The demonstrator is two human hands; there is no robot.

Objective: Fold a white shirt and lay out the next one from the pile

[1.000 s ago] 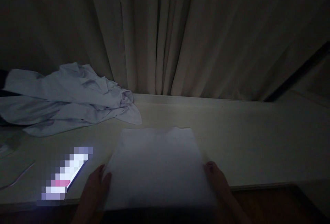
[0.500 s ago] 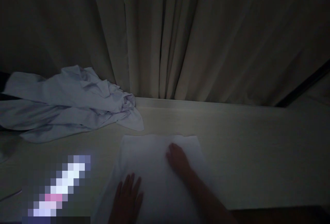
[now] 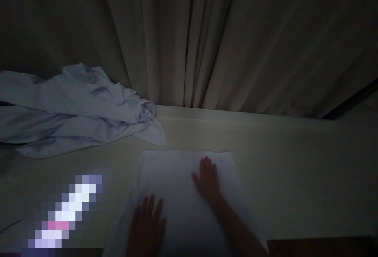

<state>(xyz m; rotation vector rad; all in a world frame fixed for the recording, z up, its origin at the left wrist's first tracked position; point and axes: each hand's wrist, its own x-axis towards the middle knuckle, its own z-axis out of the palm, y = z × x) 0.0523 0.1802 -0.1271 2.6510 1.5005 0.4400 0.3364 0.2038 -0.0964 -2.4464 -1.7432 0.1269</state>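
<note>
A white cloth (image 3: 177,178) lies spread on the pale tabletop, its far edge nearly straight and its near part running out of view at the bottom. On its left side my left hand (image 3: 147,221) rests flat with the fingers spread. My right hand (image 3: 208,180) lies palm down nearer the far right corner, fingers stretched and thumb out to the left. Both hands touch the cloth and neither grips it. The scene is dim, and the exact kind of cloth cannot be made out.
A crumpled heap of whitish fabric (image 3: 88,107) lies at the back left. Brown curtains (image 3: 165,44) hang behind the pale tabletop (image 3: 295,170). A bright, pixelated screen-like patch (image 3: 71,205) shows at the front left. The table's near edge ends at a dark area at lower right.
My right hand has shifted slightly right and away from me, and its curled fingers are now spread flat. My left hand stays nearly in place. The view has tilted a little.
</note>
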